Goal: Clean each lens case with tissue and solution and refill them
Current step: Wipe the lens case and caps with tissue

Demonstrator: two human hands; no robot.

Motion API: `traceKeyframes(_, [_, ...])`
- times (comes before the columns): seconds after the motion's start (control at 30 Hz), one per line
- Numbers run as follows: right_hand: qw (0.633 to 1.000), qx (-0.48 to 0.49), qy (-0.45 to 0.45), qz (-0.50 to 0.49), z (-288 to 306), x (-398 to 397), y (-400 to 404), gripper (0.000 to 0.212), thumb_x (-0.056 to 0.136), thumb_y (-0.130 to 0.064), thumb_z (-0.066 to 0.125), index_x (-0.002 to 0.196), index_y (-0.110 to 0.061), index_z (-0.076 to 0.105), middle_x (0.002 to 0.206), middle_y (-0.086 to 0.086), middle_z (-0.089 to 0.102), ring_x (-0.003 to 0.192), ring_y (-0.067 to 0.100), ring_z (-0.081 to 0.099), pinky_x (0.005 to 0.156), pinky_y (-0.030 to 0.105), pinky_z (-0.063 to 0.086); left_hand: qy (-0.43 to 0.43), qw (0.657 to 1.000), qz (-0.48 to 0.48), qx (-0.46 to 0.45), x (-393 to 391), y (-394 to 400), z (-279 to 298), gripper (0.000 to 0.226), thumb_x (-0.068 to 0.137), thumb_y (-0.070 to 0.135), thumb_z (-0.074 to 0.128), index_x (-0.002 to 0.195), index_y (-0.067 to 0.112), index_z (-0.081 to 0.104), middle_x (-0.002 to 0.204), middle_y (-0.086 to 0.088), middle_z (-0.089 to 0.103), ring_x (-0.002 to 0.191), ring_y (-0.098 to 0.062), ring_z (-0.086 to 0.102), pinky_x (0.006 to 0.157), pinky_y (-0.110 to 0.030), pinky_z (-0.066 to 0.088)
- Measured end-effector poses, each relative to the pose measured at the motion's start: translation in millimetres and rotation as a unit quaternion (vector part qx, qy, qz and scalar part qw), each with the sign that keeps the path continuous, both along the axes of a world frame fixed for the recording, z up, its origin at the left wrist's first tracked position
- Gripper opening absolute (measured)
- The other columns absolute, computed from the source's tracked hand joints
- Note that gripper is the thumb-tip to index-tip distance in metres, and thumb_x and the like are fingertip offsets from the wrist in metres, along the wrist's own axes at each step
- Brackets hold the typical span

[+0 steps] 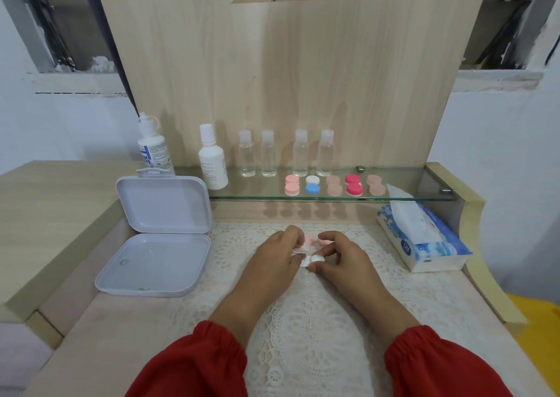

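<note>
A pink lens case (309,240) lies on the lace mat (303,321) between my hands, partly hidden by my fingers. My left hand (277,258) pinches a small piece of white tissue (298,251) against it. My right hand (339,258) grips the case's white body (315,258), with a loose pink cap (325,241) under its fingertips. Several more lens cases (335,186), pink, blue-white, beige and magenta, sit in a row on the glass shelf (418,198). Two white solution bottles (212,158) stand at the shelf's left end.
An open white plastic box (157,260) lies on the left of the desk. A tissue pack (424,239) sits at the right, one sheet sticking up. Several small clear bottles (300,154) stand on the shelf against the wooden back panel.
</note>
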State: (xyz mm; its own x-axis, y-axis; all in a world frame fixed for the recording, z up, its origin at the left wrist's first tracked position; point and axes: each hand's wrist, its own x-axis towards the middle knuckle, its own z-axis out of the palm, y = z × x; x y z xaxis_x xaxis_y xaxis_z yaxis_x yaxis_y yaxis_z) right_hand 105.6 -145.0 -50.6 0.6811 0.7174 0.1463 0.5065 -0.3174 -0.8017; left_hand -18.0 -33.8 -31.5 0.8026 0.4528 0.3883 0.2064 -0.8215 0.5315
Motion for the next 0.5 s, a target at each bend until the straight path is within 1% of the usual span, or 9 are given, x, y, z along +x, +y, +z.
traceKeyframes(0.03, [1.000, 0.001, -0.002, 0.001, 0, 0, 0, 0.052, 0.072, -0.031, 0.079, 0.115, -0.041, 0.051, 0.090, -0.016, 0.066, 0.091, 0.007, 0.056, 0.076, 0.027, 0.044, 0.031, 0.999, 0.002, 0.044, 1, -1, 0, 0.014, 0.093, 0.019, 0.053, 0.105, 0.021, 0.045, 0.100, 0.001, 0.056, 0.087, -0.015, 0.053, 0.073, -0.028, 0.045])
traceKeyframes(0.1, [1.000, -0.001, -0.004, 0.005, 0, 0, -1, 0.055, 0.073, -0.031, 0.079, 0.119, -0.039, 0.051, 0.092, -0.016, 0.066, 0.091, 0.006, 0.056, 0.076, 0.026, 0.043, 0.072, 0.992, 0.020, 0.104, 4, -4, 1, 0.016, 0.095, 0.020, 0.048, 0.110, 0.020, 0.044, 0.101, -0.003, 0.054, 0.082, -0.019, 0.050, 0.064, -0.029, 0.039])
traceKeyframes(0.17, [1.000, -0.003, -0.003, 0.011, 1, -1, -2, 0.059, 0.074, -0.032, 0.078, 0.125, -0.038, 0.049, 0.094, -0.017, 0.066, 0.092, 0.003, 0.055, 0.080, 0.026, 0.043, 0.083, 0.988, 0.036, 0.126, 6, -7, 2, 0.021, 0.095, 0.018, 0.046, 0.115, 0.019, 0.043, 0.100, -0.003, 0.052, 0.079, -0.018, 0.047, 0.062, -0.027, 0.033])
traceKeyframes(0.2, [1.000, -0.005, -0.002, 0.013, 2, -1, -3, 0.061, 0.074, -0.033, 0.078, 0.128, -0.038, 0.048, 0.095, -0.018, 0.066, 0.094, 0.002, 0.055, 0.083, 0.027, 0.044, 0.082, 0.988, 0.042, 0.125, 6, -9, 1, 0.023, 0.094, 0.016, 0.046, 0.116, 0.019, 0.042, 0.100, -0.002, 0.051, 0.079, -0.018, 0.047, 0.062, -0.026, 0.032])
traceKeyframes(0.27, [1.000, -0.013, -0.007, 0.016, 2, -1, -5, 0.066, 0.075, -0.033, 0.078, 0.132, -0.038, 0.045, 0.097, -0.018, 0.065, 0.099, 0.001, 0.054, 0.089, 0.030, 0.045, 0.083, 0.989, 0.049, 0.111, 7, -11, 1, 0.026, 0.092, 0.012, 0.047, 0.116, 0.020, 0.041, 0.100, -0.002, 0.050, 0.081, -0.018, 0.049, 0.063, -0.025, 0.032])
traceKeyframes(0.37, [1.000, -0.020, -0.016, 0.014, 1, -1, -5, 0.066, 0.076, -0.031, 0.076, 0.134, -0.037, 0.044, 0.098, -0.018, 0.065, 0.101, 0.003, 0.055, 0.090, 0.033, 0.046, 0.087, 0.991, 0.045, 0.088, 7, -8, 0, 0.026, 0.092, 0.009, 0.050, 0.113, 0.022, 0.040, 0.098, 0.001, 0.047, 0.081, -0.017, 0.048, 0.062, -0.025, 0.031])
traceKeyframes(0.43, [1.000, -0.017, -0.014, 0.011, 2, -1, -5, 0.063, 0.077, -0.029, 0.076, 0.133, -0.036, 0.046, 0.098, -0.017, 0.065, 0.100, 0.004, 0.054, 0.090, 0.034, 0.045, 0.078, 0.996, 0.031, 0.029, 8, -6, -1, 0.024, 0.092, 0.009, 0.052, 0.108, 0.024, 0.041, 0.097, 0.004, 0.046, 0.083, -0.014, 0.047, 0.063, -0.023, 0.032])
traceKeyframes(0.5, [1.000, -0.014, -0.007, 0.012, 3, -2, -4, 0.061, 0.078, -0.026, 0.076, 0.131, -0.035, 0.047, 0.096, -0.017, 0.065, 0.099, 0.004, 0.054, 0.089, 0.032, 0.044, 0.050, 0.995, 0.026, -0.077, 9, -4, -2, 0.022, 0.090, 0.009, 0.055, 0.099, 0.024, 0.041, 0.094, 0.007, 0.048, 0.080, -0.008, 0.046, 0.061, -0.019, 0.033])
